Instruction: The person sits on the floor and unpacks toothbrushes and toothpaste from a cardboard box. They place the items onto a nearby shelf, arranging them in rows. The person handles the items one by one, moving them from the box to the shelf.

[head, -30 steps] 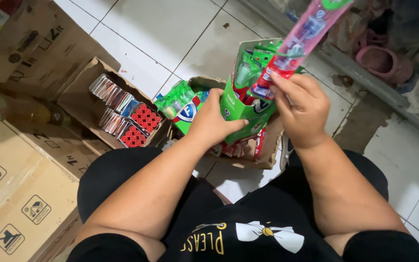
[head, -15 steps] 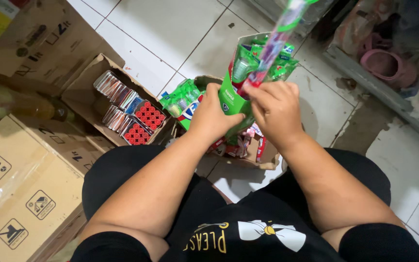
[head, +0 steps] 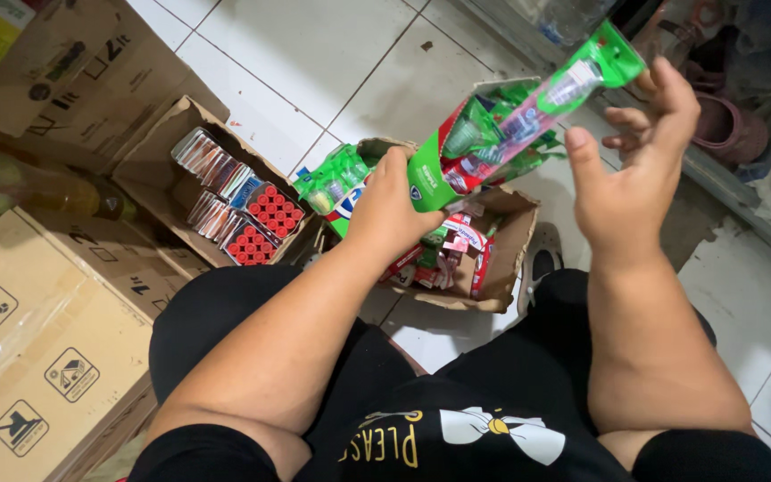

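left hand: the left hand (head: pixel 392 210) is closed around the lower end of a green display box (head: pixel 466 147), thumb and fingers wrapped on its near corner, holding it tilted up over the floor.
right hand: the right hand (head: pixel 631 174) is open, fingers (head: pixel 667 98) spread and loosely curled, not gripping anything; it sits just beside the top of a packaged toothbrush (head: pixel 573 85), whether touching it cannot be told.
toothbrush pack: a long clear pack with a green top end, sticking up and to the right out of the display box, its lower part among the other packs inside.
display box: green and red card, open-topped, full of similar green packs; it is above a small open carton (head: pixel 497 268).
small carton: brown cardboard on the white tiled floor (head: pixel 314 54) between the person's knees, with red and white packs inside.
left of it: another open cardboard box (head: pixel 158 147) holding rows of red-capped items (head: pixel 265 223) and silver-edged packs.
further left: closed brown cartons (head: pixel 33 330) with printed handling symbols, and a bottle (head: pixel 55 192) lying between them.
right edge: a pink sandal (head: pixel 729 125) by a low ledge.
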